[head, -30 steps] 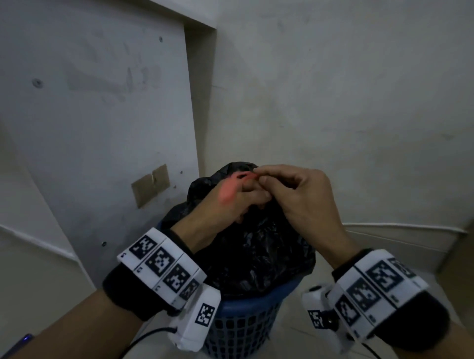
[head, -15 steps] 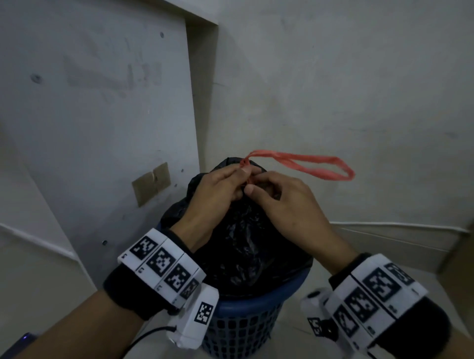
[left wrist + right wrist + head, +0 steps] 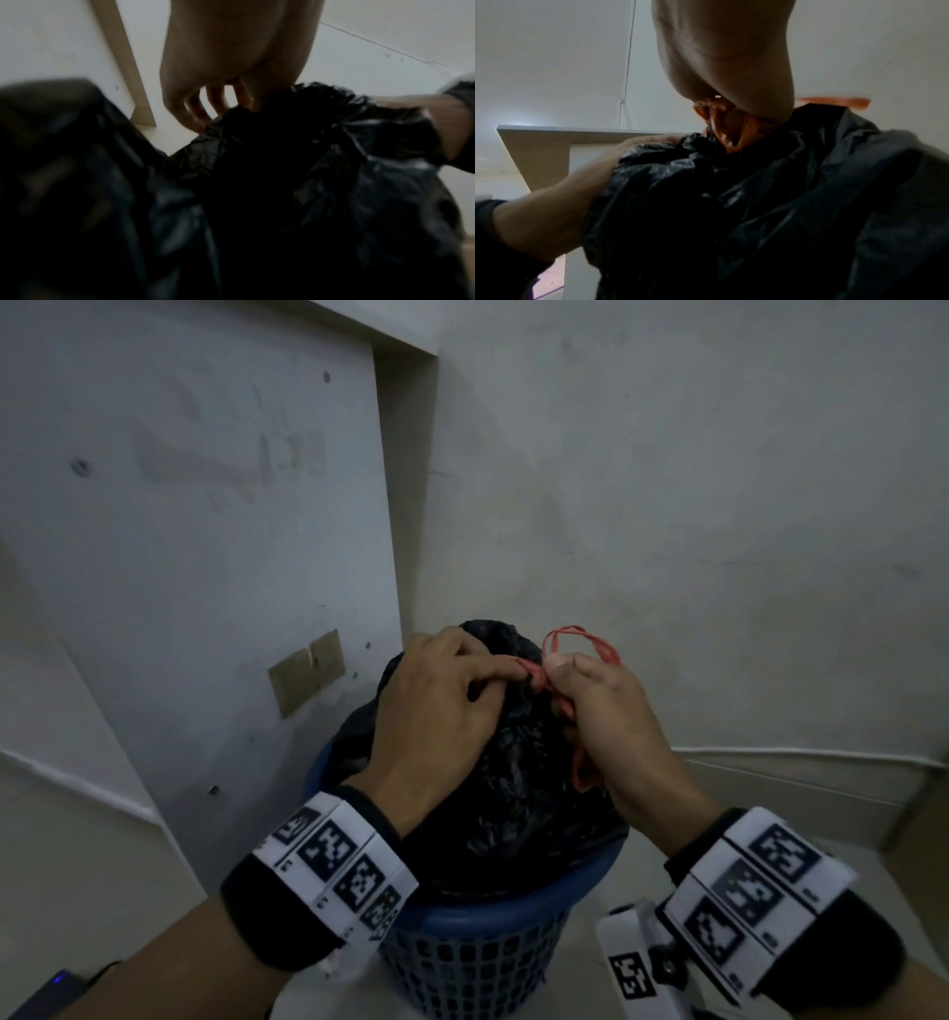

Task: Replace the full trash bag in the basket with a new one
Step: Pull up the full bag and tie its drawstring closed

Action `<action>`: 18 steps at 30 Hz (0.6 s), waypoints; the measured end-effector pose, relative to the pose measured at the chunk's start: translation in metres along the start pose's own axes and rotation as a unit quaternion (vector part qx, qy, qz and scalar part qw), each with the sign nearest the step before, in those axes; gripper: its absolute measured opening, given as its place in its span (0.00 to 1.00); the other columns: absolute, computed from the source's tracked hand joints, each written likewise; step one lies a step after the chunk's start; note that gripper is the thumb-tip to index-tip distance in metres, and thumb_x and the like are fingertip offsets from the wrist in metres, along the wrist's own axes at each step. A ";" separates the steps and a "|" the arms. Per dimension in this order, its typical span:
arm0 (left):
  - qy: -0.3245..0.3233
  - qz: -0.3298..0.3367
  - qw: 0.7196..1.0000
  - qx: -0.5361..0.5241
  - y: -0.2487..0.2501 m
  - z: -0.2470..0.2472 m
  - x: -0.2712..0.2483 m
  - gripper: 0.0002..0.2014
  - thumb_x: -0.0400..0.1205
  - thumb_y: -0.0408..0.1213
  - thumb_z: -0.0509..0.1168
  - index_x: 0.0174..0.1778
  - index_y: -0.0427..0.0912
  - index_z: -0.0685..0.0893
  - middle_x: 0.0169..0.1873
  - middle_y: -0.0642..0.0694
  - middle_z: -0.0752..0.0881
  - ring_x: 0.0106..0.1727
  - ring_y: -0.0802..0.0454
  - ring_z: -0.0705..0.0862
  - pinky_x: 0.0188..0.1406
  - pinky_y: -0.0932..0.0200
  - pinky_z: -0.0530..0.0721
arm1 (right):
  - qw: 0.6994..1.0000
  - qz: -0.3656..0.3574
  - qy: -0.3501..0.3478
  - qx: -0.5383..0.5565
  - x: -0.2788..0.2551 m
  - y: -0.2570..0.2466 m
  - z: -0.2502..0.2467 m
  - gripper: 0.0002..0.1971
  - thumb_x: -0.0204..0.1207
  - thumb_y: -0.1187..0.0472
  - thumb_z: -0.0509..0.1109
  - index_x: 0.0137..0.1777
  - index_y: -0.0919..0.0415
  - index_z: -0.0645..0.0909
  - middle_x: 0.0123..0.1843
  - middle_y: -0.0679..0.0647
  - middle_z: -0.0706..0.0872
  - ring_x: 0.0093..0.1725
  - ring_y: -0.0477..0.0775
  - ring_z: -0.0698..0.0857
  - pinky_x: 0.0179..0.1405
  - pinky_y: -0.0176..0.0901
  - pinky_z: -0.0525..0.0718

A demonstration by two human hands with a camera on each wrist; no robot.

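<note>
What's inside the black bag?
The black bag is bunched shut at the top, so whatever is inside is hidden. The left hand grips its neck and the right hand pinches the red string. It sits in the blue basket.

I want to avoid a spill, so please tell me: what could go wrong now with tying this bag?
The thin red drawstring may slip from the right hand, leaving the knot loose. The left hand pinches only the neck of the crinkled black plastic trash bag, which might tear. Pulling may tip the blue plastic mesh basket.
</note>
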State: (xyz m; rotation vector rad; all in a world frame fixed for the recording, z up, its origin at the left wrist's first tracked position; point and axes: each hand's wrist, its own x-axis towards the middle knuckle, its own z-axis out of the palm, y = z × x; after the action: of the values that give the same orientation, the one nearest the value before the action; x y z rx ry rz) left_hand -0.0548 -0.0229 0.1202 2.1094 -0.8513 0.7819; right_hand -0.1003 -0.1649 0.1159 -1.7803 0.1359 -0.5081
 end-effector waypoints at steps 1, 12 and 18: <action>0.013 0.008 1.000 0.019 -0.003 0.001 -0.001 0.08 0.79 0.38 0.69 0.49 0.55 0.92 0.46 0.53 0.82 0.50 0.52 0.77 0.49 0.56 0.79 | 1.000 0.000 0.001 0.003 -0.002 -0.001 0.001 0.21 0.84 0.53 0.62 0.40 0.72 0.78 0.27 0.50 0.68 0.29 0.51 0.67 0.31 0.45 0.64; -0.117 0.106 0.986 0.052 -0.008 0.002 -0.004 0.19 0.84 0.49 0.55 0.67 0.54 0.84 0.72 0.48 0.74 0.69 0.46 0.72 0.64 0.45 0.76 | 0.992 0.007 -0.070 -0.100 -0.004 -0.013 -0.011 0.21 0.77 0.56 0.61 0.20 0.52 0.72 0.19 0.44 0.71 0.23 0.45 0.69 0.30 0.48 0.66; -0.114 0.057 0.991 -0.029 -0.015 0.004 -0.006 0.16 0.82 0.51 0.59 0.47 0.46 0.89 0.57 0.54 0.78 0.55 0.61 0.79 0.55 0.62 0.79 | 0.986 -0.043 -0.135 -0.083 -0.007 -0.004 -0.014 0.15 0.77 0.63 0.67 0.28 0.52 0.77 0.26 0.45 0.76 0.29 0.43 0.73 0.35 0.43 0.69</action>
State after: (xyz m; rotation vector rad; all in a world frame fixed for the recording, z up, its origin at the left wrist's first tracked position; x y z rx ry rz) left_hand -0.0460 -0.0162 0.1081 2.1414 -1.1115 0.5719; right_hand -0.1129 -0.1737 0.1199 -2.0060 -0.0904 -0.3190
